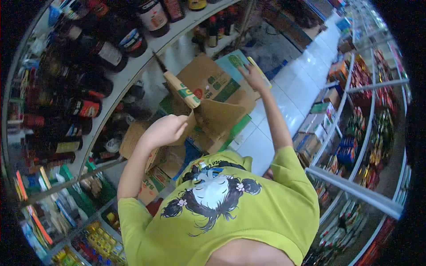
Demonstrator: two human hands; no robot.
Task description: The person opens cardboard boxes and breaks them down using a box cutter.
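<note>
Between my arms stands an opened brown cardboard box (pixel 222 115) with its flaps up and green and red print on it. My left hand (pixel 168 129) is closed, its fingers pinching the edge of a near flap. Just beyond it a printed cardboard strip (pixel 181 90) stands up, with a dark narrow pointed piece at its far end. My right hand (pixel 254 79) reaches to the far right side, fingers stretched out and apart over the teal-green cardboard panel (pixel 233 62). A yellow-edged flat piece (pixel 261 71) shows right behind this hand.
Shelves with dark bottles (pixel 106 53) curve along my left. More cardboard (pixel 171 159) lies low beneath my left forearm. White floor tiles (pixel 301 84) run along the right, beside a metal rack (pixel 355 173) of packaged goods. Small yellow packets (pixel 104 239) fill the shelf at lower left.
</note>
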